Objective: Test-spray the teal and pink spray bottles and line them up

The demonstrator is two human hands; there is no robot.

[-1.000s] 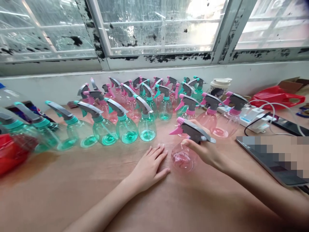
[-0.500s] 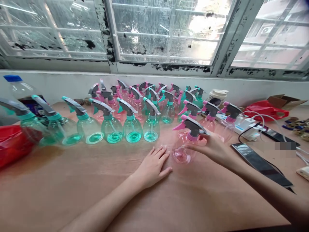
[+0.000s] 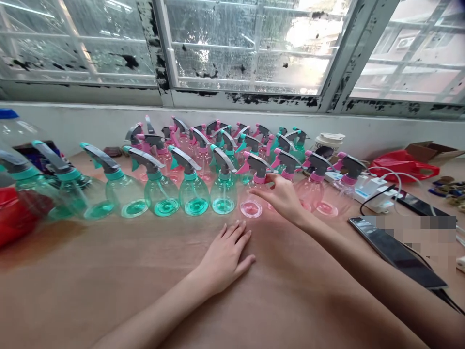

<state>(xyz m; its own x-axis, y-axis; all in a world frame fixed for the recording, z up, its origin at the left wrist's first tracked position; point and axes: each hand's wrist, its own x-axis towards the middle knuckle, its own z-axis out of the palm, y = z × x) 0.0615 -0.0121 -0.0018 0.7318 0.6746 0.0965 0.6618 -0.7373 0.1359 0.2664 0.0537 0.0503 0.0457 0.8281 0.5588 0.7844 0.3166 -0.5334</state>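
Observation:
My right hand (image 3: 284,198) grips a clear pink spray bottle (image 3: 250,207) just under its pink collar, thumb in front and fingers partly hidden at the side. The bottle stands upright in the front row, right of a green spray bottle (image 3: 223,191). Its pink and grey trigger head points left. My left hand (image 3: 228,257) lies palm down on the table (image 3: 145,281), fingers spread, holding nothing. More pink spray bottles (image 3: 315,186) stand to the right of my right hand, partly behind it.
Several green bottles continue the front row leftward, with more pink and green ones behind. A red bag (image 3: 14,218) lies far left. On the right are a lidded cup (image 3: 329,143), white chargers with cables (image 3: 376,194), a phone (image 3: 392,252) and another red bag (image 3: 407,162). Windows rise behind.
My right hand has carried the pink bottle left and back, into the front row beside the green one. My left hand stays flat on the table. The view has shifted slightly.

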